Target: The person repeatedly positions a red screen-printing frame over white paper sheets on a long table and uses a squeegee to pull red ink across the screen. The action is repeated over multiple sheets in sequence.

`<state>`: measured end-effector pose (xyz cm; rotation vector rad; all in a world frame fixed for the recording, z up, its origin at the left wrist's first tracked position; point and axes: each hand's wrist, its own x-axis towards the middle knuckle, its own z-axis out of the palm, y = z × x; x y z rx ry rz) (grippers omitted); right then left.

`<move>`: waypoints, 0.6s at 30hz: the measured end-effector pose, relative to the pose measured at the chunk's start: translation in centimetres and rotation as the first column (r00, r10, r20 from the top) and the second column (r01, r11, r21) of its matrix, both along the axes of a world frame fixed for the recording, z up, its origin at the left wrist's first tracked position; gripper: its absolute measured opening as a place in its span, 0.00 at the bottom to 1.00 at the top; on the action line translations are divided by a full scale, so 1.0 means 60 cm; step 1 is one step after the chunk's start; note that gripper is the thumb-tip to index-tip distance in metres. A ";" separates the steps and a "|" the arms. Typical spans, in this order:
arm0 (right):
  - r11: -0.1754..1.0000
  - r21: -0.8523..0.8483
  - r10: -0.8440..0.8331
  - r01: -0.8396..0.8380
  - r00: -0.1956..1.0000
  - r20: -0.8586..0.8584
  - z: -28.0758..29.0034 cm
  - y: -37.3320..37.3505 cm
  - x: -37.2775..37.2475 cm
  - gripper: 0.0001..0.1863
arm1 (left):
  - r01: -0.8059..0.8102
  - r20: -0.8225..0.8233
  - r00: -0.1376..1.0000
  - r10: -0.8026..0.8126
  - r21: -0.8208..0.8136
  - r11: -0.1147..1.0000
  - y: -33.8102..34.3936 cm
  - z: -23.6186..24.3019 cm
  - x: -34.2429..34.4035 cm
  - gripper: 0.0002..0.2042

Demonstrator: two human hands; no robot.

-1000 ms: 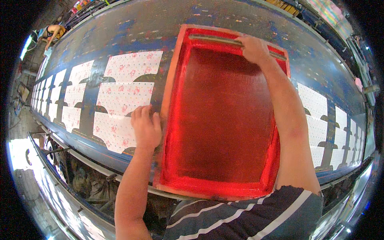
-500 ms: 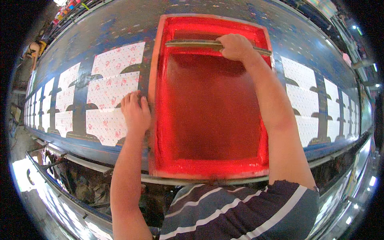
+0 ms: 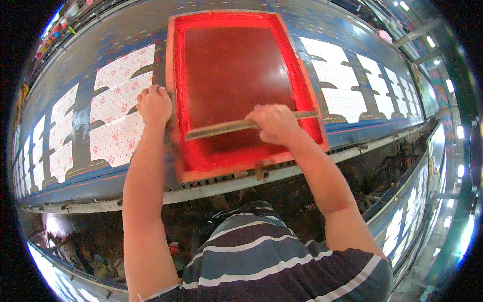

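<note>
My right hand (image 3: 276, 123) is closed around the long bar of a squeegee (image 3: 221, 129), which lies slightly aslant across the near part of a screen-printing frame (image 3: 171, 55). Inside the frame, a dark brown-red mesh (image 3: 236, 70) is bordered by wet bright red ink (image 3: 201, 160). Beside the frame's left edge rests my left hand (image 3: 155, 104), holding nothing, its fingers slightly bent over white printed fabric pieces (image 3: 115, 138). The fingertips are partly hidden, so whether they touch the frame is unclear.
The frame lies on a long dark blue table (image 3: 75, 183). More white cut pieces (image 3: 334, 75) lie in rows to the right, with small prints. A metal rail (image 3: 90, 206) runs along the near edge, where a clamp-like fitting (image 3: 261, 172) sits below the frame.
My right hand has drawn the squeegee from the frame's far end to near its close end. The view has shifted and turned; my left hand stays beside the frame, its fingers closer together.
</note>
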<state>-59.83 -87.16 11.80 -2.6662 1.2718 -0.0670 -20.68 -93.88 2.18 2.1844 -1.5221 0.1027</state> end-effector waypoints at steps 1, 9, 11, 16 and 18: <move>1.000 0.013 -0.006 0.006 1.000 -0.017 0.000 0.033 -0.005 0.17 | -0.002 -0.006 1.000 0.002 0.004 1.000 0.000 0.004 0.000 0.21; 0.999 -0.027 0.041 -0.039 0.997 0.071 -0.002 0.153 -0.031 0.25 | -0.039 0.038 0.999 0.036 0.078 0.996 0.001 0.030 -0.010 0.22; 0.990 -0.118 0.086 -0.073 0.990 0.112 -0.009 0.175 -0.033 0.32 | -0.061 0.073 0.996 0.054 0.100 0.993 0.001 0.029 -0.007 0.22; 0.977 -0.155 0.185 -0.144 0.938 0.295 -0.025 0.196 -0.077 0.35 | -0.056 0.157 0.986 0.049 0.040 0.998 -0.001 0.025 0.003 0.19; 0.975 -0.097 0.221 -0.198 0.882 0.417 -0.026 0.197 -0.127 0.31 | -0.093 0.151 0.984 0.090 0.012 0.996 0.005 0.028 0.003 0.19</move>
